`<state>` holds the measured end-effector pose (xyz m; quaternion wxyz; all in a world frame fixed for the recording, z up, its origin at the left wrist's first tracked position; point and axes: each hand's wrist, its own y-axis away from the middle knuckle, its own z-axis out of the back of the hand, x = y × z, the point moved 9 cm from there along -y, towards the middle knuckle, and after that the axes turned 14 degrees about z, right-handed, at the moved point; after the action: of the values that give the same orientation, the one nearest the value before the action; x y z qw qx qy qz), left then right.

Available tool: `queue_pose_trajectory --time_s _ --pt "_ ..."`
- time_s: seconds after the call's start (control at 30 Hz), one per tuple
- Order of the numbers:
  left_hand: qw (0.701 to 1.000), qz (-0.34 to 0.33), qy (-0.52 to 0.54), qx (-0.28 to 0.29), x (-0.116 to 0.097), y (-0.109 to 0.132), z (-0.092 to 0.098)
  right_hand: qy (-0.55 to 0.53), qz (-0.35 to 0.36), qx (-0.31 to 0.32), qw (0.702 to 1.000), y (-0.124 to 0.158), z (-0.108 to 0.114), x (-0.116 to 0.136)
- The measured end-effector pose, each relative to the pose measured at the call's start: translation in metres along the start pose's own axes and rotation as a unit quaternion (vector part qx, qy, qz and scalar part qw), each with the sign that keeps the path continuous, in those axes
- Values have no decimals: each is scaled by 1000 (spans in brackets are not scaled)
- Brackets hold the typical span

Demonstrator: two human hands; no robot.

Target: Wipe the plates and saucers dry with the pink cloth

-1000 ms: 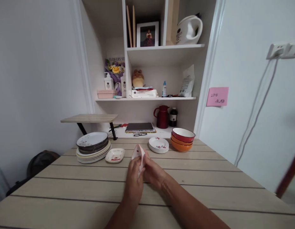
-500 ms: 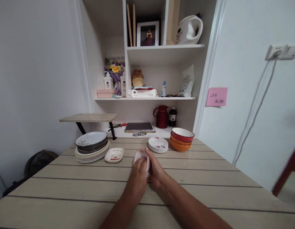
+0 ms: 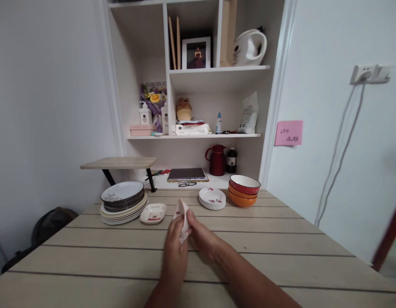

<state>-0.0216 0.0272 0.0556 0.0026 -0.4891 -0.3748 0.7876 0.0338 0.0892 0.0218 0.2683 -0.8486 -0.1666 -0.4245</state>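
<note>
The left hand (image 3: pixel 174 240) and right hand (image 3: pixel 201 235) pinched a small dish (image 3: pixel 180 208) steeply tilted between them, at three o'clock from the square dish (image 3: pixel 153 213). Loosened fingers could have dropped it onto the desk (image 3: pixel 281 241).

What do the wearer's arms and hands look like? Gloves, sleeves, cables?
Left hand and right hand are ungloved. Forearms bare as far as the frame shows; no sleeves, cables or markings visible. Rings: can't tell, some fingers are hidden.
</note>
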Motion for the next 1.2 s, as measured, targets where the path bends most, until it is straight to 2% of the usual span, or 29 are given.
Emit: queue_pose_trajectory --time_s 0.13,0.2,0.33,0.4,0.57,0.73,0.8,0.93,1.0,1.07,1.2 --pt "999 -19 33 -2 -3 5 -3 39 130 -25 990 1 3 29" --pt "999 -27 39 0 -3 8 -7 37 172 -19 984 2 2 43" --pt "999 2 47 16 1 9 -10 5 177 29 984 3 -9 48" --pt "998 13 46 29 4 8 -11 23 166 16 986 3 -8 44" --pt "997 -46 -25 63 4 6 -20 -14 96 -81 992 2 6 33" --pt "972 -149 -92 159 -11 12 -46 -121 -85 -136 980 1 26 16" --pt "959 -193 -121 170 -16 15 -51 -145 -145 -119 971 2 29 12" --pt "941 -260 -157 146 -15 19 -50 -162 -206 -35 964 6 19 10" --pt "949 -244 -143 141 -11 17 -48 -155 -201 -23 967 5 17 8" --pt "967 -186 -107 136 -5 13 -44 -138 -166 -37 976 2 19 8" --pt "991 -55 -24 123 2 7 -35 -106 -26 -56 992 -6 25 20"
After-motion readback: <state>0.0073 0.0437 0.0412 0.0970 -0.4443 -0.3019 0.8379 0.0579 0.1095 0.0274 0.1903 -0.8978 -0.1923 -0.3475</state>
